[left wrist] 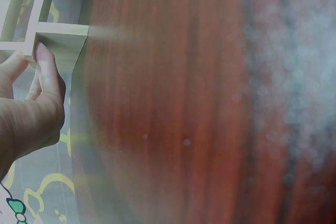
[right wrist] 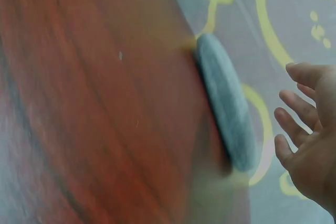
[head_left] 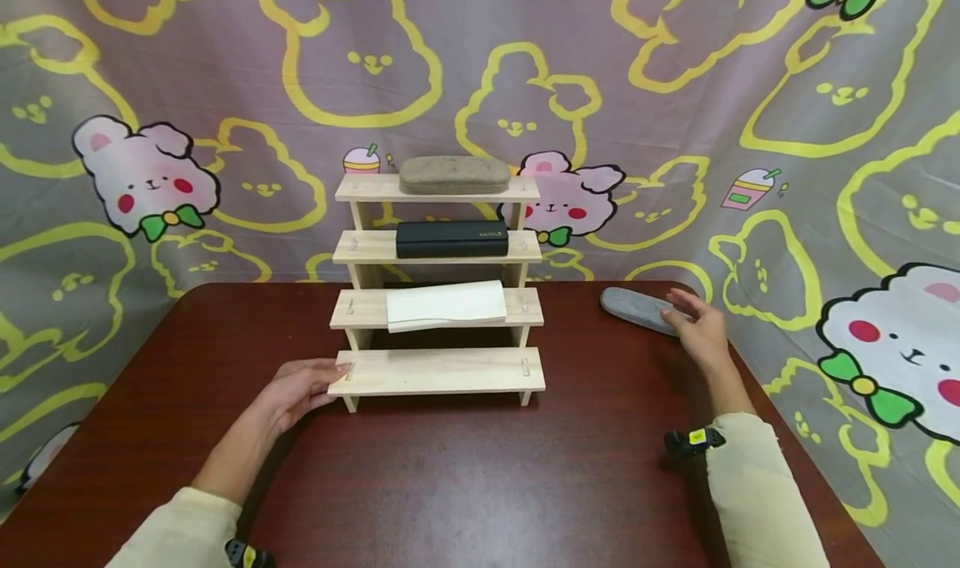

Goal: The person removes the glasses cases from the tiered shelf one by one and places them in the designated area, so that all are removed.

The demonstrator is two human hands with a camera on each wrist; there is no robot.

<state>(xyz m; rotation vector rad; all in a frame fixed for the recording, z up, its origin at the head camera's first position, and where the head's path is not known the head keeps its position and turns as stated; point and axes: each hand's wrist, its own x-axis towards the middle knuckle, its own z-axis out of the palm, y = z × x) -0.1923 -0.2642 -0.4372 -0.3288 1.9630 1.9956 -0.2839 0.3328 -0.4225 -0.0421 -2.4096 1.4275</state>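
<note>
1. A person's left hand [head_left: 300, 389] pinched the left end of the lowest shelf [head_left: 435, 372] of a four-tier wooden stand [head_left: 367, 305], thumb and fingers closed on the wood.
2. The right hand [head_left: 701, 334] was extended over a grey case [head_left: 633, 308], its fingers parted and gently bent, with nothing seen in its grasp.
3. The case lay on the dark reddish table [head_left: 480, 476], right of the stand and near the table's back right corner, angled with one end toward the hand. Fingers overlapped that end in the head view, while the right wrist view showed a gap; whether they touched it could not be told for certain.
4. Displayed on the stand, from the top down, were a brown case [head_left: 453, 176], a black case [head_left: 452, 241] with small gold-coloured lettering near its right end, and a white folded sheet [head_left: 446, 305] whose lower edge reached past the front of the third tier.
5. Behind the table hung a greyish curtain [head_left: 240, 67] printed with yellow outlined figures, white rabbits wearing green bows, and drink cups.
6. Cream sleeves [head_left: 757, 485] covered the person's forearms, and a small black device [head_left: 693, 441] with a yellow label showed near each wrist.
</note>
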